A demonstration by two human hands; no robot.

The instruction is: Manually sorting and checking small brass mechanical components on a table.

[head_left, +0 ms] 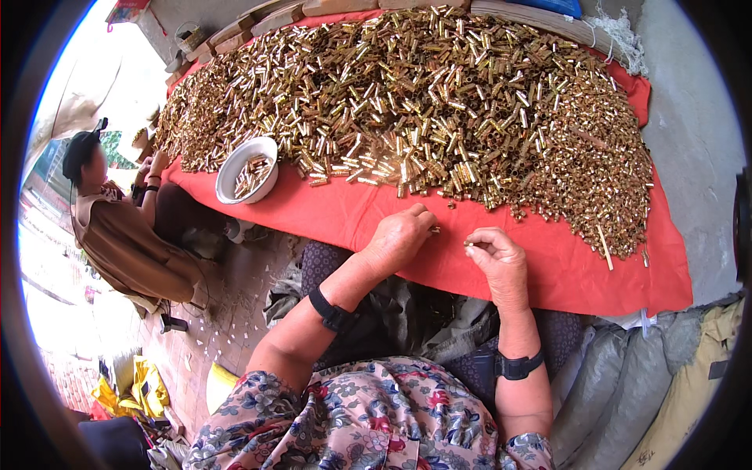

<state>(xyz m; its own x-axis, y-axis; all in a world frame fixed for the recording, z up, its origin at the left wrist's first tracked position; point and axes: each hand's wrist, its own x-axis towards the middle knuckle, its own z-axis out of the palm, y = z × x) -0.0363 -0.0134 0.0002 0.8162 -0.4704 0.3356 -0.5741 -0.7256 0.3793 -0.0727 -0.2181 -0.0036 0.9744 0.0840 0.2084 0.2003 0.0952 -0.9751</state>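
Observation:
A big heap of small brass tubes [423, 102] covers a red cloth [564, 258] in front of me. My left hand [398, 239] rests knuckles-up on the cloth's near edge, its fingertips closed on a small brass piece [435, 229]. My right hand [497, 258] hovers just to the right, pinching another small brass tube [468, 244] between thumb and fingers. Both wrists carry black bands. A thin wooden stick [605, 247] lies on the cloth to the right.
A white bowl [239, 160] holding several brass tubes sits on the cloth at the left. Another person in brown [129, 243] sits at the left, their hands at the heap's edge. Grey and tan sacks [658, 384] stand at my right. Wooden planks [235, 31] border the far side.

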